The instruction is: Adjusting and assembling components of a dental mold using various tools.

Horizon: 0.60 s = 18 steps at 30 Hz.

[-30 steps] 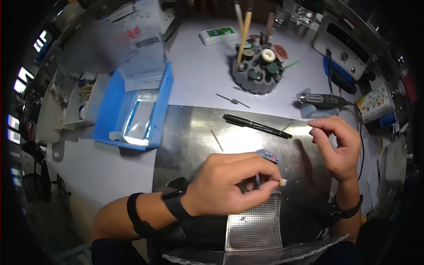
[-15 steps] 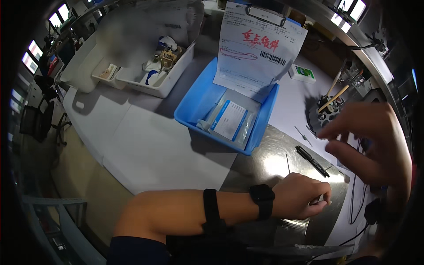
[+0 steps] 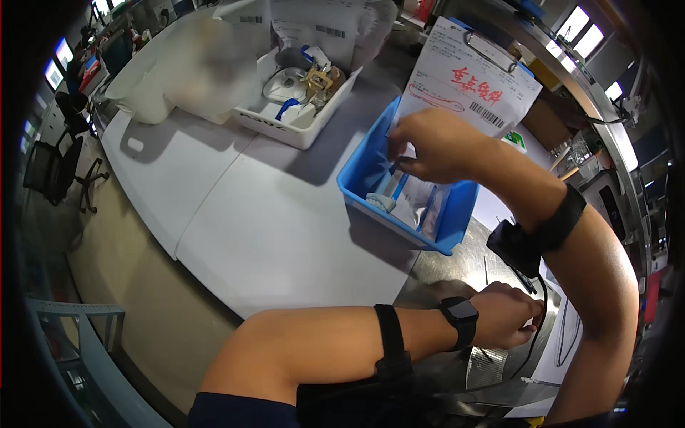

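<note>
Surface (image 3: pixel 285 235): white worktop running from upper left to lower centre; a grey metal plate (image 3: pixel 457 267) lies on it at lower right.
Blue bin (image 3: pixel 457 207): open plastic tray standing on the surface, just beyond the metal plate; a clipboard with a printed sheet (image 3: pixel 464 78) leans at its far end.
White tray (image 3: pixel 303 128): well apart to the upper left, holding small parts and coiled tubing (contents too small to tell).
Right hand (image 3: pixel 435 146): reaching across the body into the blue bin, fingers pinched narrow on the top of a clear packet (image 3: pixel 403 189) with a blue stripe that stands in the bin.
Left hand (image 3: pixel 508 314): curled shut over the metal plate, next to a perforated metal sheet (image 3: pixel 485 357); whatever it holds is hidden by the fingers (cannot tell).
Pen (image 3: pixel 524 282): dark, lying on the plate, mostly hidden behind the right forearm.
Step in hand: judged a pick from the bin, the packet gripped but not yet clear of the bin wall.
Next move calls for: a straight lift so the packet clears the rim without dragging its neighbours, then a carry back over the plate (the left hand would do well to hold its place).
</note>
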Tool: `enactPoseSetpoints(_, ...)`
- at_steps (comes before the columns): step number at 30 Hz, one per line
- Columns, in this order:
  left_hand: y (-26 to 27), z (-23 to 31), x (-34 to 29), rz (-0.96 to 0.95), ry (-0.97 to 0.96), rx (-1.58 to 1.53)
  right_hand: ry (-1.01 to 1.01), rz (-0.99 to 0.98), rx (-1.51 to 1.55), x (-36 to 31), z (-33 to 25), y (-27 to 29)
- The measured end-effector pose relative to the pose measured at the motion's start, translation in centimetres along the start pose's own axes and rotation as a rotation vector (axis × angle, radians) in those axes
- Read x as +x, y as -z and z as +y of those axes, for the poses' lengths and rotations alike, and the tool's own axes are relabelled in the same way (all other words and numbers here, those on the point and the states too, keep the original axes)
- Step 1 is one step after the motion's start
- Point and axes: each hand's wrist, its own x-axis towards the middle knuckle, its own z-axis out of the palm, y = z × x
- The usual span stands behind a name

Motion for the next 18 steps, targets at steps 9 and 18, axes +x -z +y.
enactPoseSetpoints(9, -0.1, -0.5, -0.1, -0.017, -0.004, 0.039, -0.123, -0.021, 0.022, 0.3, -0.4, -0.7)
enactPoseSetpoints(18, 0.0, -0.6, 0.3, -0.054, 0.03, 0.009, -0.217, -0.078, -0.099, 1.0, -2.4, -0.8)
